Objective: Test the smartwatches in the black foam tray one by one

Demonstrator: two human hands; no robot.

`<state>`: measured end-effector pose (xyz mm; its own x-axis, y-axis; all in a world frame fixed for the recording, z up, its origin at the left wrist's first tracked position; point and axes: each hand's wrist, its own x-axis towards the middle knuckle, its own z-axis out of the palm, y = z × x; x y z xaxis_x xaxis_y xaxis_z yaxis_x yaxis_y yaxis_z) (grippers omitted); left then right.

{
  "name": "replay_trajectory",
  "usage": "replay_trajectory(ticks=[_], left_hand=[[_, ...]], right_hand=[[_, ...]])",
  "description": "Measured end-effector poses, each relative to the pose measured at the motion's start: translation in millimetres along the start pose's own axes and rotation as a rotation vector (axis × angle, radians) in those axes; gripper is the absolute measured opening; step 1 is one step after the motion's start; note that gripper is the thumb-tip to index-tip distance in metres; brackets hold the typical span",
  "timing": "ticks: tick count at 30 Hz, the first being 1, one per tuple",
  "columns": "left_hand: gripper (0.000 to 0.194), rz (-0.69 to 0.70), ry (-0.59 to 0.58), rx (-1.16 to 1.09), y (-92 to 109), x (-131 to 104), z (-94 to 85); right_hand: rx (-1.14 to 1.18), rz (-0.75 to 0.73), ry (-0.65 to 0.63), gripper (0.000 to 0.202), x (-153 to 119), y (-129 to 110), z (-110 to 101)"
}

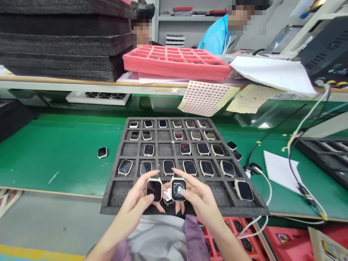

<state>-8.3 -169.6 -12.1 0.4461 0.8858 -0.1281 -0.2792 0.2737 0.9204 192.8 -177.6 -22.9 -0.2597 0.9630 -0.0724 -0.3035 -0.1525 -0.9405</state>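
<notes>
My left hand [140, 194] holds a watch with a dark screen [154, 189], its thumb on the lower part of the face. Beside it, my right hand [197, 192] grips a second watch [178, 189], whose screen is lit with a dial and a small figure. Both watches are held upright, close together, above the front of a dark grey foam tray [119, 210]. Between them and slightly lower, another watch with a white label [168, 196] is partly hidden by my fingers. Several watches lie in the tray's compartments, and some compartments hold none.
One watch [102, 152] lies on the green table [67, 159] left of the tray. Two watches, a white cable [269, 188] and paper [282, 170] are at the right. A shelf above bears black foam [65, 43] and a red tray [174, 69]. Two people are behind it.
</notes>
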Motion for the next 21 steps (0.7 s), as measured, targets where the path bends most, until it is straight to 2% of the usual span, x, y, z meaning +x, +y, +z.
replay_trajectory(ticks=[8, 13, 16, 21], left_hand=[[0.045, 0.017, 0.011, 0.041, 1, -1, 2.3], [0.046, 0.042, 0.034, 0.048, 0, -4, 1.2], [0.047, 0.047, 0.119, 0.039, -2, -6, 1.8], [0.061, -0.008, 0.285, 0.038, -10, -4, -5.4]], right_hand=[[-0.102, -0.031, 0.070, 0.047, 0, 1, 5], [-0.176, -0.040, -0.029, 0.071, -13, -13, -2], [-0.403, -0.068, -0.043, 0.065, -28, -30, -17], [-1.051, -0.221, 0.029, 0.047, -47, -58, -52]])
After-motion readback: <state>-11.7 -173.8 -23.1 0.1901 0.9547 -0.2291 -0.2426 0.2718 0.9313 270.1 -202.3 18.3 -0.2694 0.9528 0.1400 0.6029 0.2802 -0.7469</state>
